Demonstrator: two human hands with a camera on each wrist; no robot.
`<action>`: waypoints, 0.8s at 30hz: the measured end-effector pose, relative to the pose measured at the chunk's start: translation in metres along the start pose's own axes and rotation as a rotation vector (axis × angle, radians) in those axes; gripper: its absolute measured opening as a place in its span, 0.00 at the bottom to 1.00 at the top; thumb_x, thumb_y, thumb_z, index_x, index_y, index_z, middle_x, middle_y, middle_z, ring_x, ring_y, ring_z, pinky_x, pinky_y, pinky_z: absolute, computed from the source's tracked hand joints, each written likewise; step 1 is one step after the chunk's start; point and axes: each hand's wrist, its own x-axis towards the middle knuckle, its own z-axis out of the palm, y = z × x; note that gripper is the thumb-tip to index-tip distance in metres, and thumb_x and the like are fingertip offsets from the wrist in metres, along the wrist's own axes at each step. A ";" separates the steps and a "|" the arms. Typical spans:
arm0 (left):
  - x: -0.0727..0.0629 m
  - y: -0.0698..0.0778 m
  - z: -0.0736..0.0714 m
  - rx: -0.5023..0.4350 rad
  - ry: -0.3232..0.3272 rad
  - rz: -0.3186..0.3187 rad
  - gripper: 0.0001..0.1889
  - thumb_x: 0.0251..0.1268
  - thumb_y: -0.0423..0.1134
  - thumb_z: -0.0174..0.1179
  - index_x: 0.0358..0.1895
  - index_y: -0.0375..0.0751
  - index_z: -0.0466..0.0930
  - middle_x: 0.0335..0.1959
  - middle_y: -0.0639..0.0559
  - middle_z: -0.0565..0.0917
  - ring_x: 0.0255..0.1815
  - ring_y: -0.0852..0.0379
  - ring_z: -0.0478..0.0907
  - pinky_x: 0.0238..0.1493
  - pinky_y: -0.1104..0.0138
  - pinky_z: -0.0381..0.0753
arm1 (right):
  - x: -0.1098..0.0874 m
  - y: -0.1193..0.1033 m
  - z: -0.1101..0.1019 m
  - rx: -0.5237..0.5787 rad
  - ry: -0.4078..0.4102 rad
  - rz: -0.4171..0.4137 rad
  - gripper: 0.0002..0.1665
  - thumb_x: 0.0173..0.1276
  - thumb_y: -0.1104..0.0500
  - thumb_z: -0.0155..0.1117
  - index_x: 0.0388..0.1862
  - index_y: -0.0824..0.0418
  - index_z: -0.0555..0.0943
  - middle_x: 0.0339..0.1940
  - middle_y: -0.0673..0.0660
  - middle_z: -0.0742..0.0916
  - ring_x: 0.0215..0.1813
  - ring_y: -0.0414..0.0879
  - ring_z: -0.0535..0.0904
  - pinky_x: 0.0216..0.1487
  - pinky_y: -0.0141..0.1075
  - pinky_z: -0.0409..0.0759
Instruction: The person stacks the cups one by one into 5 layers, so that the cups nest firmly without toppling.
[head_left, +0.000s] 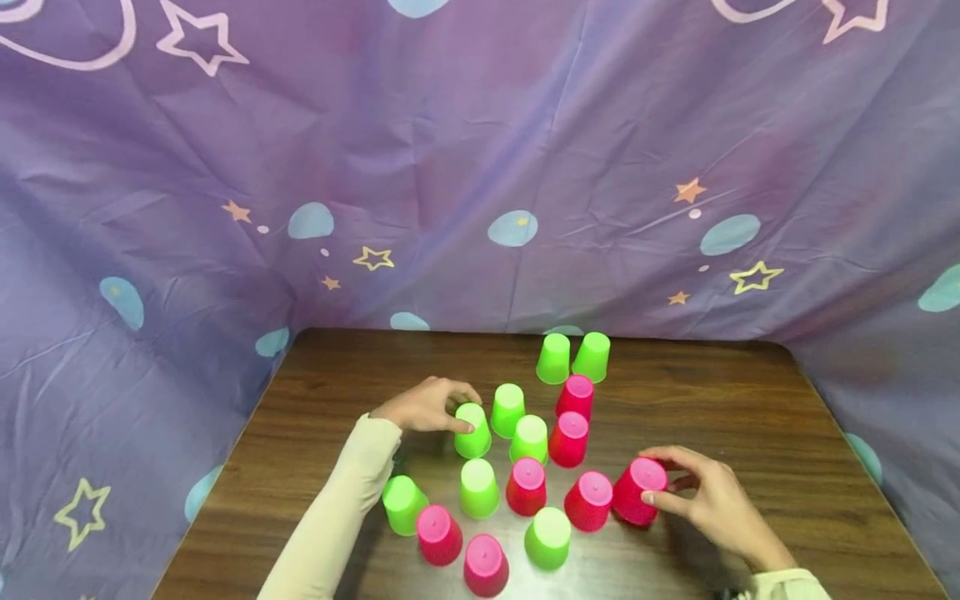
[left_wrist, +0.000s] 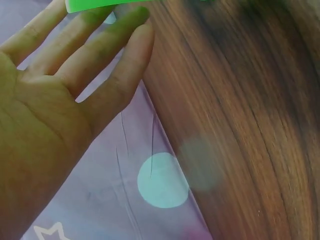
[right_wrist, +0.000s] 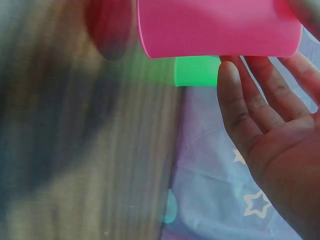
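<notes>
My left hand [head_left: 431, 406] holds a green cup [head_left: 472, 433], thumb on its near side and fingers behind. That cup's edge [left_wrist: 90, 4] shows at the top of the left wrist view, above the fingers [left_wrist: 112, 47]. On the right, my right hand [head_left: 705, 492] grips a pink cup [head_left: 640, 493] between thumb and fingers. The same pink cup [right_wrist: 215, 27] fills the top of the right wrist view, fingers along its far side. Both cups are bottom up. Just left of the gripped pink cup is another pink cup [head_left: 588, 502].
Several more upside-down cups are spread over the brown wooden table [head_left: 300, 400], among them a green cup [head_left: 548, 540] and a pink cup [head_left: 486, 567] near the front. Two green cups, one a green cup [head_left: 554, 358], stand far back. A purple patterned cloth [head_left: 450, 167] hangs behind.
</notes>
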 end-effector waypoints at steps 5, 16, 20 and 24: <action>0.000 0.001 -0.002 0.012 0.007 -0.012 0.21 0.56 0.39 0.74 0.54 0.46 0.82 0.53 0.45 0.87 0.55 0.47 0.84 0.60 0.55 0.83 | 0.017 -0.003 -0.008 -0.024 -0.012 -0.009 0.26 0.49 0.63 0.82 0.50 0.59 0.85 0.42 0.52 0.90 0.36 0.29 0.83 0.36 0.27 0.83; 0.001 0.007 -0.008 0.102 -0.041 0.035 0.23 0.52 0.35 0.75 0.54 0.45 0.84 0.53 0.44 0.88 0.55 0.47 0.84 0.61 0.52 0.82 | 0.064 -0.018 -0.023 -0.061 -0.063 -0.089 0.25 0.51 0.62 0.81 0.50 0.56 0.84 0.42 0.51 0.90 0.39 0.27 0.82 0.37 0.30 0.85; 0.001 0.005 -0.008 0.085 -0.045 0.023 0.25 0.51 0.34 0.76 0.56 0.44 0.83 0.54 0.42 0.87 0.57 0.45 0.83 0.62 0.50 0.81 | 0.079 -0.025 -0.028 -0.048 -0.082 -0.124 0.25 0.52 0.62 0.81 0.51 0.56 0.84 0.43 0.51 0.90 0.41 0.27 0.82 0.38 0.29 0.84; 0.001 0.004 -0.007 0.080 -0.054 0.008 0.28 0.48 0.32 0.77 0.57 0.46 0.83 0.56 0.42 0.86 0.60 0.45 0.82 0.64 0.49 0.80 | 0.090 -0.029 -0.033 -0.015 -0.094 -0.138 0.25 0.53 0.63 0.80 0.52 0.57 0.84 0.43 0.52 0.90 0.41 0.29 0.83 0.38 0.29 0.84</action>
